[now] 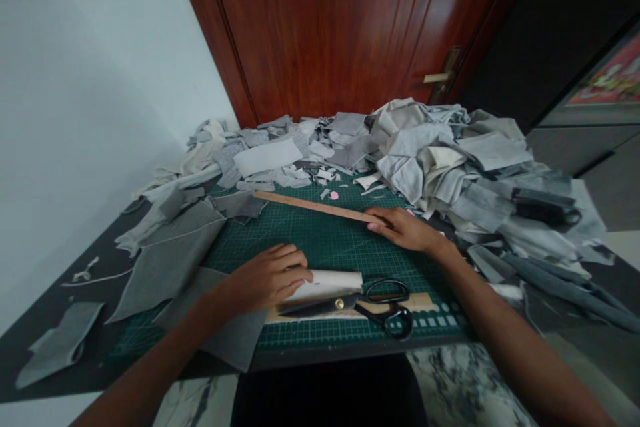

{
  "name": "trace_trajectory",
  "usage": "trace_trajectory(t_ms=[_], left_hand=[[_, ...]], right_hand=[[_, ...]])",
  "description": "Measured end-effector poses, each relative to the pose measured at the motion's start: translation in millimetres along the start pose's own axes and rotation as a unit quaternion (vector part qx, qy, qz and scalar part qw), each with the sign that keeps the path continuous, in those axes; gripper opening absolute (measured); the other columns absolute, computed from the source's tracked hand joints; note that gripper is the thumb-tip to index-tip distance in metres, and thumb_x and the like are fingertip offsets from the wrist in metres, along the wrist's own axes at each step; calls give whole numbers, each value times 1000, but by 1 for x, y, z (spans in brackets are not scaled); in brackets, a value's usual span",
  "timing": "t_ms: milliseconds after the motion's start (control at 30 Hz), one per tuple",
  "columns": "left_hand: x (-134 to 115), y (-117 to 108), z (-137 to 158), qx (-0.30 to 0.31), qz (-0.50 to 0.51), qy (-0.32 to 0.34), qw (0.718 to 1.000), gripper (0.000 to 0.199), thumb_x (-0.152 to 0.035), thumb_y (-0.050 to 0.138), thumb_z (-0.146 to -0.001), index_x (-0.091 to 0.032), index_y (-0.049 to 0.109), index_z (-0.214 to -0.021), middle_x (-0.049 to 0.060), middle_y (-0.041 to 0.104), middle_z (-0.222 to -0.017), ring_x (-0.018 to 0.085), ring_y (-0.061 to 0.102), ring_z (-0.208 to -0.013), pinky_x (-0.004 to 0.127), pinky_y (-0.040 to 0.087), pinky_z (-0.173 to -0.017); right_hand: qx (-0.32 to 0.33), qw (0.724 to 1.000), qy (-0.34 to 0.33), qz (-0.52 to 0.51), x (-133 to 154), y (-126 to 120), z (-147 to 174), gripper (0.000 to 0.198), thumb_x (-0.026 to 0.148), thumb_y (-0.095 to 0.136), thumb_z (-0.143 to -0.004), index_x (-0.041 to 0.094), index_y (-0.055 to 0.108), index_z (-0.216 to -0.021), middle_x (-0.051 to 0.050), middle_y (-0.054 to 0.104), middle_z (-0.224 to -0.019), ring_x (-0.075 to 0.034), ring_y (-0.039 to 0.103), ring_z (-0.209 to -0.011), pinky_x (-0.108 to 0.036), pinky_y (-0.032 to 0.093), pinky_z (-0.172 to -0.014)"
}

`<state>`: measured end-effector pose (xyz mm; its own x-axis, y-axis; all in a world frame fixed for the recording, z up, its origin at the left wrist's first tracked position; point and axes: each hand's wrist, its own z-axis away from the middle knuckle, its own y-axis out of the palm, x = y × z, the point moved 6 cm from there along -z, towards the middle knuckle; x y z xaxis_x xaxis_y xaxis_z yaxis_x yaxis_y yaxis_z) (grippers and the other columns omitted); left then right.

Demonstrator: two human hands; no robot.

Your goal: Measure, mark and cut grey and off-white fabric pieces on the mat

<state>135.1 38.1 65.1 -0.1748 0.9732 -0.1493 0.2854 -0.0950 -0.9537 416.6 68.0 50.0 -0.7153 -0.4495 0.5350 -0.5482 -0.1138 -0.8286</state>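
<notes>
My right hand [404, 228] grips the right end of a wooden ruler [315, 205], which slants up to the left over the green cutting mat [340, 247]. Nearer to me, my left hand [280, 272] has its fingers curled over the left end of a white folded or rolled piece [337, 280]; whether it is cloth or paper I cannot tell. Black-handled scissors [350, 303] lie just in front of that piece, blades pointing left. Beneath the scissors is a flat tan strip [423, 301]. A grey cloth piece [235, 337] lies under my left forearm.
Cloth scraps [345, 130] line the back of the table, with a taller heap [425, 147] at the right. Large grey cloth [173, 253] covers the mat's left side. A dark object [545, 205] rests on the right heap. A wooden door [340, 27] stands behind.
</notes>
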Motion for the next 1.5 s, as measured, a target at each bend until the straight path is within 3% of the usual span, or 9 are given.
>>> trace_trajectory(t_ms=[167, 367, 633, 833, 1000, 1167, 1267, 1400, 1500], left_hand=[[3, -2, -1, 32, 61, -35, 997, 11, -23, 58, -103, -21, 64, -112, 5, 66, -108, 20, 56, -101, 32, 42, -93], [13, 10, 5, 98, 118, -92, 984, 39, -33, 66, -99, -25, 55, -136, 6, 64, -127, 23, 59, -116, 34, 43, -102], [42, 14, -15, 45, 26, -200, 978, 40, -14, 56, -95, -19, 52, -135, 6, 68, -110, 23, 65, -103, 35, 48, -92], [35, 32, -27, 21, -13, -120, 992, 20, -22, 53, -104, -20, 60, -123, 7, 68, -114, 23, 62, -109, 35, 46, -96], [42, 37, -30, 38, 27, -118, 992, 51, -48, 72, -93, -20, 56, -132, 7, 66, -119, 24, 62, -110, 34, 46, -94], [55, 28, -47, 20, -118, -139, 983, 32, -29, 62, -101, -16, 58, -130, 9, 66, -118, 26, 60, -111, 37, 44, -94], [47, 31, -50, 13, -206, -88, 974, 22, -13, 53, -102, -17, 62, -122, 9, 67, -111, 25, 60, -105, 36, 44, -88], [30, 46, -41, 53, -167, 31, 984, 20, -10, 53, -101, -22, 66, -110, 3, 68, -95, 19, 61, -85, 32, 43, -75], [34, 44, -35, 56, -123, 21, 991, 26, -9, 56, -99, -22, 66, -119, 4, 70, -97, 19, 62, -87, 32, 43, -78]], right_hand=[[-1, 1000, -1, 9, 1, -2, 0, 46, 54, 44, -106, 18, 65, -126, -8, 75, -100, -21, 68, -81, -30, 44, -72], [-1, 1000, 0, 10, -1, -2, 0, 47, 53, 46, -105, 17, 66, -126, -10, 76, -101, -22, 68, -79, -31, 45, -72], [-3, 1000, -1, 5, 0, -3, 1, 46, 53, 47, -105, 18, 67, -127, -10, 77, -107, -23, 70, -86, -33, 48, -76], [-18, 999, -5, -32, -1, -3, 0, 49, 56, 46, -104, 17, 69, -122, -8, 75, -98, -20, 65, -76, -29, 46, -70], [-7, 993, -12, -121, 0, 7, -3, 52, 62, 42, -104, 18, 68, -113, -2, 64, -88, -16, 54, -74, -26, 40, -66], [13, 985, 5, -171, 2, 16, -4, 55, 66, 43, -102, 19, 69, -111, -1, 59, -85, -14, 47, -71, -25, 36, -62], [17, 981, 18, -194, 4, 14, -3, 59, 70, 42, -100, 19, 69, -112, 1, 52, -76, -13, 42, -66, -24, 32, -58], [32, 972, 24, -232, 2, 2, 3, 63, 72, 44, -99, 17, 71, -112, 5, 37, -63, -11, 32, -56, -24, 25, -52], [36, 969, 41, -241, -9, -14, 12, 63, 72, 49, -97, 16, 75, -111, 5, 38, -60, -11, 34, -54, -24, 28, -51]])
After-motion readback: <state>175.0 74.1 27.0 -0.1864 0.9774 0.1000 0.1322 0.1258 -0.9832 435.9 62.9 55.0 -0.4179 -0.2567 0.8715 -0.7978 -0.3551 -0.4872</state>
